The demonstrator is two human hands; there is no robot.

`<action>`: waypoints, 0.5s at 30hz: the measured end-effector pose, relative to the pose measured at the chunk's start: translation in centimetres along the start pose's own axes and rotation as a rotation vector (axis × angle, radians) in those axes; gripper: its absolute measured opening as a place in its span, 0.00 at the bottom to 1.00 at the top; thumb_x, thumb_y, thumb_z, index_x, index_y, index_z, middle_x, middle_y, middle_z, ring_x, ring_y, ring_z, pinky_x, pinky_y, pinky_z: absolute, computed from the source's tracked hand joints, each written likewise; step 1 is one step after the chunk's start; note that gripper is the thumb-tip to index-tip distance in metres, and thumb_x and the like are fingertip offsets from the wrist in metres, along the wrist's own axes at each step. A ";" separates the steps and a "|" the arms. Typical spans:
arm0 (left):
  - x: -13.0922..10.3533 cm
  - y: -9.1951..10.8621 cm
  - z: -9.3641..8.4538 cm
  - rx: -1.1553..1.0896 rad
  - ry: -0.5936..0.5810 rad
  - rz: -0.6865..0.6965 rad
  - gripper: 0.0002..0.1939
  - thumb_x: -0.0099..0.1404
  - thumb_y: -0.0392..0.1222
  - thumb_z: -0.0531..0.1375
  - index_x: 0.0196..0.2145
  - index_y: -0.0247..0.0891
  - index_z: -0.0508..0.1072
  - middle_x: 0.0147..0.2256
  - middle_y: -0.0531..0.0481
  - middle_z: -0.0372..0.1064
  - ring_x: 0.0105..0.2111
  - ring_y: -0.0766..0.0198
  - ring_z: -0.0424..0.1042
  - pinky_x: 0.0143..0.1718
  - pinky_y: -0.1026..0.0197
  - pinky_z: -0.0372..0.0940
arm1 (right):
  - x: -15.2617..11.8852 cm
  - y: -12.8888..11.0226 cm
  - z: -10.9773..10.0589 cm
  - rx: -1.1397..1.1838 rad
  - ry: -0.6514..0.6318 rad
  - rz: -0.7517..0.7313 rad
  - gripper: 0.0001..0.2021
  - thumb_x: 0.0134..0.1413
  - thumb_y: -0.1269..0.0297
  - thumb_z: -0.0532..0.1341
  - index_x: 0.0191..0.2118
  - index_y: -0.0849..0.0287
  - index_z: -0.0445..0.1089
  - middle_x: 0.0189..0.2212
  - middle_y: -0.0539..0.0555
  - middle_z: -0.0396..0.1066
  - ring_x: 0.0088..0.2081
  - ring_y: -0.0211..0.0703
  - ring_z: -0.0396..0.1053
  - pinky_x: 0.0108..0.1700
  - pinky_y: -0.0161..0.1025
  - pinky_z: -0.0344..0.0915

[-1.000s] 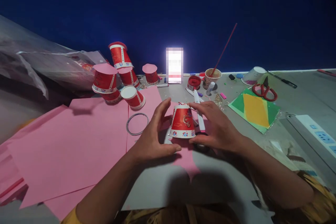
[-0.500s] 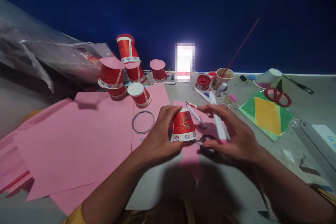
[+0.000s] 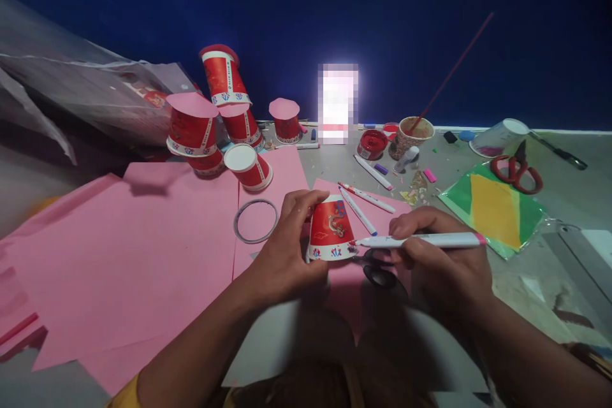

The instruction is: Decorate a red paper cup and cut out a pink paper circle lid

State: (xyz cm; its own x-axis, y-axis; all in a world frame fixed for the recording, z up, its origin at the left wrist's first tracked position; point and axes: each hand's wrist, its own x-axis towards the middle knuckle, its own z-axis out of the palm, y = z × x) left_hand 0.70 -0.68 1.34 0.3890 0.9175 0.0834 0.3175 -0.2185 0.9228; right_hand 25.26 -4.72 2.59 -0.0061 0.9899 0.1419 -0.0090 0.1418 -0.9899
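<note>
My left hand is wrapped round the left side of a red paper cup with a gold dragon print, held upside down with its white rim lowest. A white marker with a pink end lies level in my right hand, pinched between thumb and fingers. Its tip points left and meets, or nearly meets, the right edge of the cup's rim. Under and behind the cup are black-handled scissors, partly hidden. Two more markers, one with a blue tip and one with a red tip, lie just beyond.
Large pink paper sheets cover the left side, with a grey ring and several red cups behind. At the back right stand a red paint jar and a cup with a stick. Red-handled scissors rest on coloured paper packs.
My right hand has swung the marker from upright to level and brought its tip to the cup's rim. My left hand keeps its hold on the cup. The view has shifted slightly.
</note>
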 end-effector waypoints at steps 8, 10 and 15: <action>0.1 0.3 0.0 -0.010 -0.004 0.003 0.47 0.48 0.27 0.64 0.65 0.53 0.63 0.64 0.46 0.58 0.66 0.40 0.63 0.69 0.35 0.64 | -0.1 0.2 0.3 -0.079 -0.044 0.018 0.09 0.59 0.55 0.74 0.34 0.53 0.80 0.23 0.50 0.74 0.21 0.40 0.67 0.22 0.37 0.64; 0.0 0.4 0.1 -0.027 -0.015 0.002 0.47 0.47 0.27 0.63 0.64 0.52 0.63 0.63 0.46 0.58 0.66 0.40 0.64 0.69 0.35 0.64 | -0.1 0.2 0.3 -0.109 -0.040 0.003 0.08 0.60 0.55 0.74 0.35 0.52 0.80 0.22 0.49 0.74 0.21 0.40 0.67 0.22 0.37 0.64; -0.2 0.6 0.2 0.003 -0.032 0.006 0.48 0.46 0.26 0.62 0.64 0.53 0.62 0.63 0.48 0.58 0.65 0.46 0.66 0.69 0.38 0.65 | -0.1 0.5 0.1 -0.200 -0.064 -0.058 0.06 0.62 0.58 0.73 0.36 0.52 0.81 0.25 0.50 0.77 0.23 0.41 0.70 0.25 0.36 0.66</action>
State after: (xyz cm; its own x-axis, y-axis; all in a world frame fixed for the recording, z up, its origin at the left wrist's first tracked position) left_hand 0.99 -1.04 1.83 0.4187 0.9049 0.0766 0.3173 -0.2248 0.9213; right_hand 25.14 -4.72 2.10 -0.0745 0.9784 0.1928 0.1871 0.2036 -0.9610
